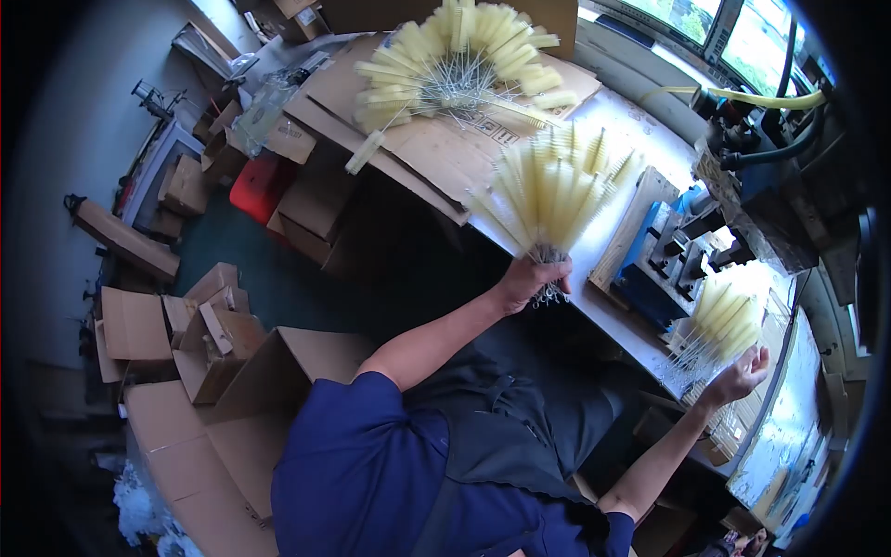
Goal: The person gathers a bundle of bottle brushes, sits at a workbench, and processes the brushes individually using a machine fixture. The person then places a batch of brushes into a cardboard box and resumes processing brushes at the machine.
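Observation:
My left hand (536,281) is closed around the twisted wire ends of a thick bunch of bottle brushes (564,190). Their pale yellow bristles fan upward over the table edge, and small wire loops stick out below the fist. At the right, my right hand (740,374) is beside a smaller pile of the same brushes (722,320), whose wire stems point down-left. Its fingers are bent together; whatever they may hold is too small to make out. A large heap of brushes (455,70) lies fanned on flat cardboard at the far end.
A blue metal press fixture (654,269) stands on the table between both hands, below a dark machine head (770,204). Flat cardboard (427,162) covers the far table. Open cartons (172,418) crowd the floor at left, near a red bin (258,186).

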A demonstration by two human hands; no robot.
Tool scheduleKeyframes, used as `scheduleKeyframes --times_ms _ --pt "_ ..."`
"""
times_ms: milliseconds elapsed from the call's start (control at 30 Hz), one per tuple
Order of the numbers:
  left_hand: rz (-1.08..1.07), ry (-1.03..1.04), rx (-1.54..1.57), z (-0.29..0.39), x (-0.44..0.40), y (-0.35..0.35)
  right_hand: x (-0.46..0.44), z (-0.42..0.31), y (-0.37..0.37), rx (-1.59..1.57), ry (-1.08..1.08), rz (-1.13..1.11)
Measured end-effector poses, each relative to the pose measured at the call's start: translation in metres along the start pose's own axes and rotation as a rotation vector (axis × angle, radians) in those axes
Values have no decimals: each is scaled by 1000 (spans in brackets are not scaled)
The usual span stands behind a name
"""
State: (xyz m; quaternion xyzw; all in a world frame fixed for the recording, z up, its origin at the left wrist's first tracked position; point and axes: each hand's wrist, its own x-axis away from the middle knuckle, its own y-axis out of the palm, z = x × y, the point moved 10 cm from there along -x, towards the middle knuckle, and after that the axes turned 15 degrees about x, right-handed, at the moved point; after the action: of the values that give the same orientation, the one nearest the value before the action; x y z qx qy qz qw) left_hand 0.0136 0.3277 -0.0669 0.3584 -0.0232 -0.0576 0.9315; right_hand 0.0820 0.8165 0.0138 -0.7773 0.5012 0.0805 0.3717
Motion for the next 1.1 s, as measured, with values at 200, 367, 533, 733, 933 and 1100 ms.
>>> scheduleKeyframes --times_ms 200,367,533,733,933,1100 --pt "484 452 -241 167 19 -141 76 -1 16 -281 127 -212" --pt "590 700 -53 266 -1 -222 107 -7 34 -408 199 -366" --pt "749 728 -297 280 -57 -278 127 -28 48 -428 232 -469" --pt "887 619 -486 279 -97 -326 142 -26 49 -468 258 -531" --pt "893 801 -509 288 -65 -292 153 -15 50 -463 276 -581" --pt "632 751 -345 258 -18 -206 182 -50 52 -423 295 -678"
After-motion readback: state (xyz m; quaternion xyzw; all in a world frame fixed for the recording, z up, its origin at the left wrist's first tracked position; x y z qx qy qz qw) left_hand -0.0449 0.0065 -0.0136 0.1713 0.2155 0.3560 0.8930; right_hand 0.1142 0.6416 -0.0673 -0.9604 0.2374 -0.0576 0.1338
